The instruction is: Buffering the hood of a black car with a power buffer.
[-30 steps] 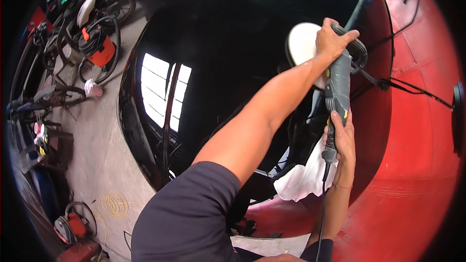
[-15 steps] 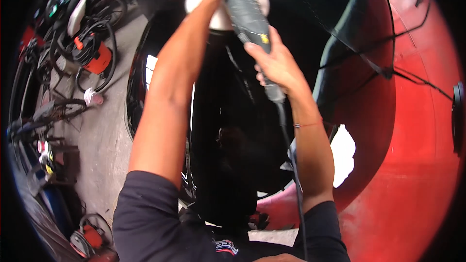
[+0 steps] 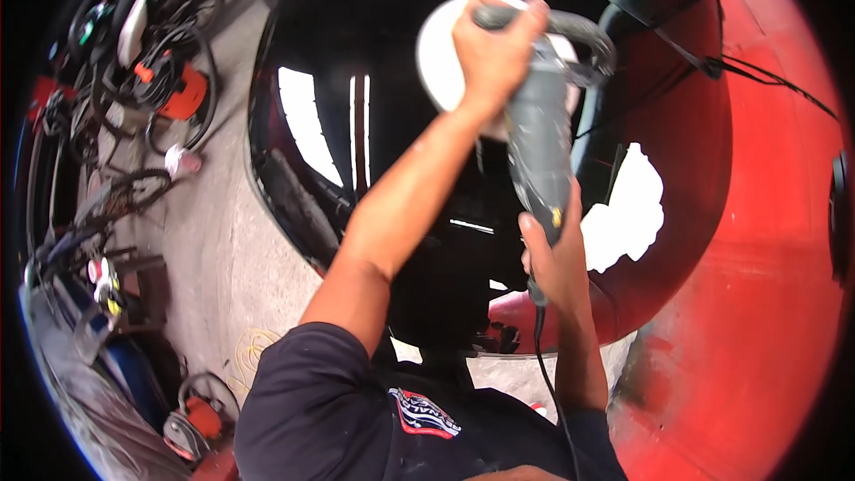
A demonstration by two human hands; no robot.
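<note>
A grey polisher with a round white pad lies over a glossy black car panel, the pad down against it. My left hand is wrapped around the looped front handle near the polisher's head. Farther back, my right hand grips the tail end of the body, thumb along its side. A black power cord runs from the tail down past my right forearm. Bright white reflections show on the panel. The pad's underside is hidden.
A red wall-like surface curves along the right, with dark cables across it. On the left, an orange vacuum, bicycles and a second vacuum stand on the concrete floor, near a yellow cord.
Both hands have brought the polisher nearer to me and rightward across the panel. The view has shifted, and more of the car's left edge shows. Both grips stay closed.
</note>
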